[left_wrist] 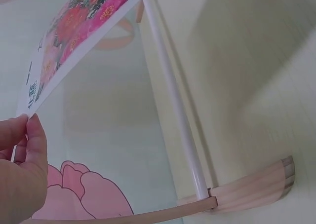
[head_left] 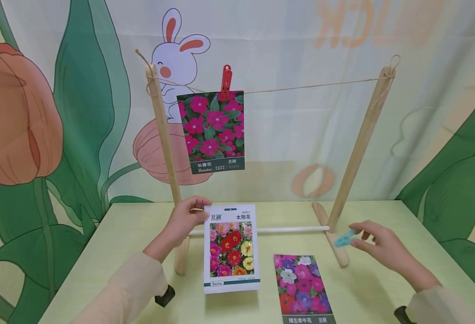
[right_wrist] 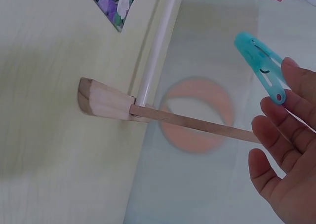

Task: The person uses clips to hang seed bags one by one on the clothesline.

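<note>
A person's left hand (head_left: 186,220) has a narrow grip on the upper left corner of a white rectangular packet printed with red, pink and yellow flowers (head_left: 232,248), holding it raised in front of a pale wooden stand. The grip of the right hand (head_left: 383,247) is also narrow, pinching a small turquoise plastic clip (head_left: 345,238) between thumb and forefinger beside the stand's right foot, towards the right edge of the pale yellow-green counter (head_left: 120,234). Between the hands, a rectangular card printed with pink, purple and white flowers (head_left: 303,288) lies face up, well forward of the counter's far edge. The stand's feet rest near that far edge, joined by a slim white rod (head_left: 290,230). A thin brown twine (head_left: 314,85) runs between the tops of its two posts, and a red plastic clip (head_left: 226,83) holds a dark-edged card with magenta flowers (head_left: 213,130) on it, nearer the left post.
</note>
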The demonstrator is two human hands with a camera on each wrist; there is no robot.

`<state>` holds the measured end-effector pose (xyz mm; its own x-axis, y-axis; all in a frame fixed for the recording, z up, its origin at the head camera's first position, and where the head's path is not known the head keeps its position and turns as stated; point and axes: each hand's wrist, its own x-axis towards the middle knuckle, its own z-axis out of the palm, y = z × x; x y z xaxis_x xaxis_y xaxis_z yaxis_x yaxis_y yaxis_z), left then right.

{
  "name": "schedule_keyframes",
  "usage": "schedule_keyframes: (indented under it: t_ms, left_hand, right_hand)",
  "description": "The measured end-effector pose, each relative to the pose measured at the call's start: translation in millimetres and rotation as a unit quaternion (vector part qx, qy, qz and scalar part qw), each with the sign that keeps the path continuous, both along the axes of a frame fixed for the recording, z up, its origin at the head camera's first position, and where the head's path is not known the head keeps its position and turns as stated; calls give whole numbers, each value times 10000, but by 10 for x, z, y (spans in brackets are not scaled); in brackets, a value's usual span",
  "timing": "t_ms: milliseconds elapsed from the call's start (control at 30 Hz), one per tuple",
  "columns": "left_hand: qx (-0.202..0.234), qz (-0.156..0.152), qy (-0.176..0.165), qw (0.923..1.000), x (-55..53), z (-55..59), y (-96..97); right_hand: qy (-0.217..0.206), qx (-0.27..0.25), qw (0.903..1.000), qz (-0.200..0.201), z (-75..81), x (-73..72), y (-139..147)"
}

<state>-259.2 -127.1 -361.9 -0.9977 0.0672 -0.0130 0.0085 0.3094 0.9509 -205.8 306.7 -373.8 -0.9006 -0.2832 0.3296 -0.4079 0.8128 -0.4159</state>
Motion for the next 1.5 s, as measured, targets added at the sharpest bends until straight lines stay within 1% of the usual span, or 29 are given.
schedule_keyframes:
  t_ms: [133,367,633,733,833,1000,1233,1500]
  left_hand:
    - [-13,7,-8,10000,6,46,15]
    - [-18,-25,38,10000,14,112,52]
    - [-84,-65,110,9999,40,206,106]
    - [-68,-76,129,9999,43,241,124]
    - [-57,-87,174,9998,42,282,137]
    - [21,-106,232,9997,41,361,158]
    - [159,-50,313,9994,40,463,198]
    - [163,-123,739,9971,45,530,202]
  right_hand:
    - [51,17,10000,37,52,-37,-46]
    - [289,-21,9994,168,140,-95,-123]
    - [204,68,9996,190,251,-148,-174]
    - [250,95,9994,230,298,-168,-191]
    - [401,113,9987,306,352,-184,-206]
    - [797,148,9957,459,452,-204,-239]
    - [981,73,9928,682,585,-223,-282]
    - [1302,68,9884,775,701,-240,-323]
